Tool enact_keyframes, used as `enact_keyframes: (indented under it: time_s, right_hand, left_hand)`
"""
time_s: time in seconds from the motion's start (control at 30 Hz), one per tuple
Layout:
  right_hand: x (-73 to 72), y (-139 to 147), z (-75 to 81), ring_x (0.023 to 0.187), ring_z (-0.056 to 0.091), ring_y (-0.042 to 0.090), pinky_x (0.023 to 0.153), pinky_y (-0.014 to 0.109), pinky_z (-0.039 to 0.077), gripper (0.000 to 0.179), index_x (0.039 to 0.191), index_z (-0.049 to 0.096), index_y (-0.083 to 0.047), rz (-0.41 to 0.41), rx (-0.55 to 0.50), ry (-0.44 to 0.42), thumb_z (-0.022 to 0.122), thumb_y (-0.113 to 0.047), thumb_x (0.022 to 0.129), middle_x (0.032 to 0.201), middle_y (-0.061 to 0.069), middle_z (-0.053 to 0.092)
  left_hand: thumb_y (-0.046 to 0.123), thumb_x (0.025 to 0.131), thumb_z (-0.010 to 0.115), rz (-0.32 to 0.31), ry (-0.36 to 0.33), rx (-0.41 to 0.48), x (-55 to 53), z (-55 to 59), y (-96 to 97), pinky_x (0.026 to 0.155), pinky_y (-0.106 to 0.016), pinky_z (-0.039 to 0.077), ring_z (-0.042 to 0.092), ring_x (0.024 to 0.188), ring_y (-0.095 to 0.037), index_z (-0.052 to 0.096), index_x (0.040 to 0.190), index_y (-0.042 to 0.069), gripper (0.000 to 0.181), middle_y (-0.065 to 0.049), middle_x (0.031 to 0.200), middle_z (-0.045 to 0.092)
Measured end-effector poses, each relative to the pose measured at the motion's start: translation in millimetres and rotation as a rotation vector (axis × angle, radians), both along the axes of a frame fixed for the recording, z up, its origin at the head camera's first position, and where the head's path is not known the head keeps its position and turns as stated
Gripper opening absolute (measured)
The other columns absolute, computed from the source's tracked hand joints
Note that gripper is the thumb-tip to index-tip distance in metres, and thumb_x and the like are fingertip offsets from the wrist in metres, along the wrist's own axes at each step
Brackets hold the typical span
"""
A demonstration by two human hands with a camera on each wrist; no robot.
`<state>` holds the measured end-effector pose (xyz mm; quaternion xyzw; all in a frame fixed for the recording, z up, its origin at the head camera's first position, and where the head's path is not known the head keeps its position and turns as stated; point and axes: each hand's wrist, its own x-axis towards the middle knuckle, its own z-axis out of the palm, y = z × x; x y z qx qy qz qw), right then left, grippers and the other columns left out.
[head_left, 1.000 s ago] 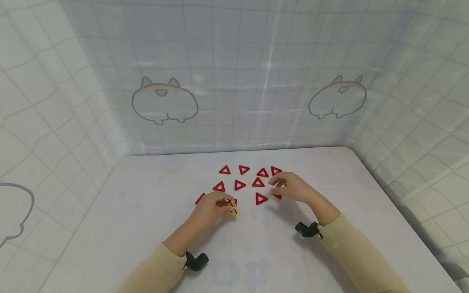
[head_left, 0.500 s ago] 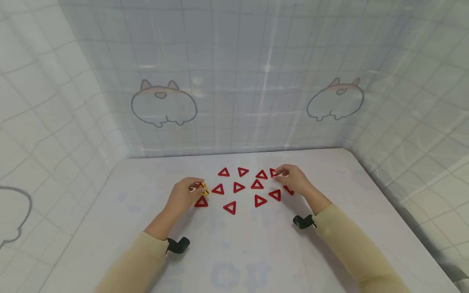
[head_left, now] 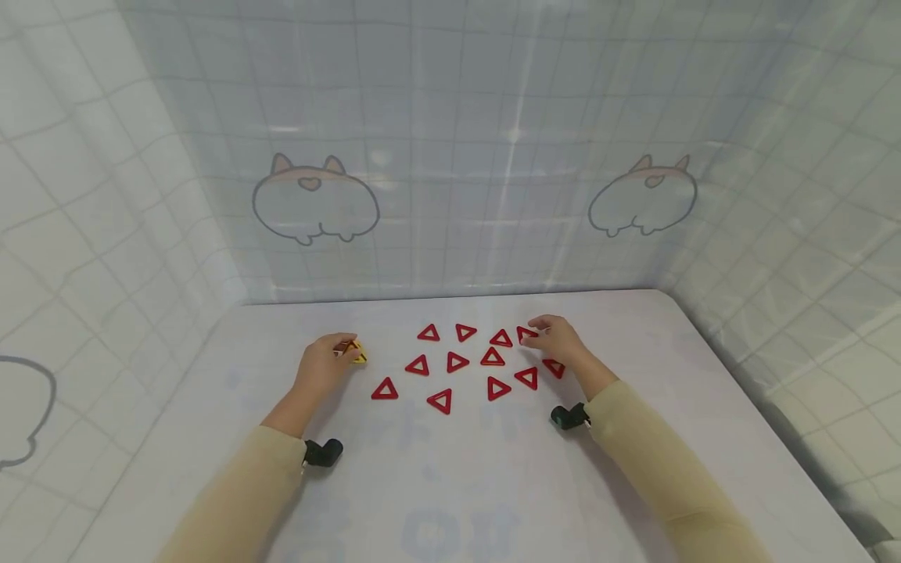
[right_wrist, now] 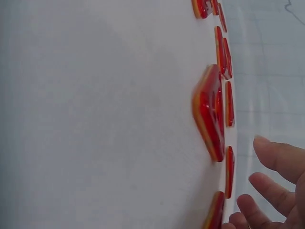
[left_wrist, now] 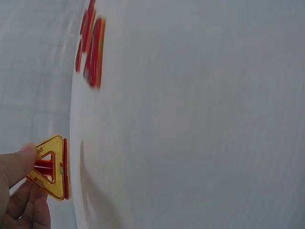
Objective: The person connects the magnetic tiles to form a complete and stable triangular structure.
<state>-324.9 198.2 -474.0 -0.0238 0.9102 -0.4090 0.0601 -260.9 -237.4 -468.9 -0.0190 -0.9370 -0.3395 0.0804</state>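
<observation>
My left hand (head_left: 324, 366) pinches a triangular magnetic tile (left_wrist: 60, 167) between thumb and fingers, above the table left of the other tiles. Yellow shows on its face, and red along its edge and through its cut-out centre. Whether it is one tile or two together I cannot tell. At the back right, my right hand (head_left: 561, 342) hovers beside a red triangular tile (head_left: 521, 335), partly covering it in the head view. In the right wrist view its thumb and fingers (right_wrist: 274, 191) are spread apart and hold nothing.
Several red triangular tiles lie flat in loose rows, from a front-left tile (head_left: 384, 396) to a right-hand tile (head_left: 554, 373). They rest on a white table (head_left: 422, 477), bordered behind by a grid-patterned curtain (head_left: 464, 242).
My left hand has carried its tile leftward and back, uncovering the front tiles. My right hand has shifted slightly back, and the tiles once under it now show.
</observation>
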Motion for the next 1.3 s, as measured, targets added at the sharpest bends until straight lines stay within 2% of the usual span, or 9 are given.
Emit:
enact_keyframes:
  time_s: [0.17, 0.37, 0.6, 1.0, 1.07, 1.23, 1.3]
  right_hand:
    - [-8.7, -3, -4.5, 0.127, 0.05, 0.036, 0.102, 0.049, 0.046, 0.053, 0.136, 0.057, -0.008, -0.024, 0.012, -0.041, 0.077, -0.024, 0.09, 0.141, 0.019, 0.052]
    - [-16.5, -5, -9.6, 0.127, 0.049, 0.035, 0.105, 0.05, 0.043, 0.054, 0.136, 0.059, -0.01, -0.05, 0.053, -0.06, 0.079, -0.024, 0.088, 0.14, 0.017, 0.053]
    - [-18.0, -8, -11.5, 0.124, 0.049, 0.035, 0.101, 0.05, 0.045, 0.051, 0.134, 0.06, -0.01, -0.047, 0.078, -0.048, 0.078, -0.023, 0.088, 0.138, 0.018, 0.053]
    - [-17.3, -11, -10.6, 0.113, 0.054, 0.031, 0.094, 0.047, 0.05, 0.048, 0.131, 0.061, -0.01, -0.068, 0.09, -0.078, 0.078, -0.023, 0.088, 0.13, 0.015, 0.058]
    - [-17.3, -11, -9.5, 0.113, 0.054, 0.031, 0.094, 0.047, 0.05, 0.048, 0.13, 0.061, -0.01, -0.07, 0.097, -0.081, 0.079, -0.023, 0.087, 0.128, 0.015, 0.058]
    - [-17.1, -9, -8.6, 0.109, 0.055, 0.03, 0.09, 0.044, 0.051, 0.046, 0.127, 0.062, -0.01, -0.063, 0.099, -0.101, 0.079, -0.023, 0.087, 0.126, 0.013, 0.059]
    - [-16.4, -8, -7.5, 0.107, 0.055, 0.029, 0.088, 0.043, 0.052, 0.045, 0.127, 0.062, -0.01, -0.051, 0.09, -0.108, 0.078, -0.023, 0.087, 0.125, 0.013, 0.058]
  left_hand:
    - [0.017, 0.1, 0.063, 0.025, -0.017, -0.028, -11.0, -3.9, -18.2, 0.099, -0.054, 0.046, 0.056, 0.117, -0.042, 0.058, 0.136, -0.002, 0.041, -0.026, 0.128, 0.061]
    - [0.017, 0.101, 0.061, 0.05, -0.021, -0.022, -18.7, -4.4, -27.7, 0.095, -0.053, 0.047, 0.057, 0.113, -0.041, 0.058, 0.135, -0.004, 0.04, -0.027, 0.124, 0.062]
    - [0.016, 0.101, 0.06, 0.058, -0.031, -0.026, -21.8, -4.8, -34.1, 0.098, -0.055, 0.045, 0.056, 0.117, -0.044, 0.057, 0.135, -0.005, 0.04, -0.03, 0.128, 0.059]
    - [0.017, 0.102, 0.059, 0.072, -0.063, 0.041, -23.2, -6.7, -36.7, 0.102, -0.054, 0.043, 0.05, 0.126, -0.044, 0.052, 0.141, -0.002, 0.044, -0.029, 0.136, 0.054]
    - [0.018, 0.101, 0.06, 0.078, -0.018, 0.034, -23.7, -5.5, -35.2, 0.101, -0.055, 0.043, 0.05, 0.126, -0.044, 0.053, 0.141, -0.001, 0.044, -0.028, 0.136, 0.054]
    - [0.02, 0.098, 0.066, 0.089, 0.158, 0.036, -26.5, 1.3, -19.7, 0.095, -0.054, 0.047, 0.054, 0.119, -0.041, 0.061, 0.131, -0.001, 0.039, -0.025, 0.129, 0.059]
    - [0.021, 0.098, 0.067, 0.096, 0.189, 0.057, -27.1, 4.3, -9.6, 0.094, -0.053, 0.048, 0.055, 0.116, -0.039, 0.063, 0.128, -0.001, 0.038, -0.023, 0.126, 0.061]
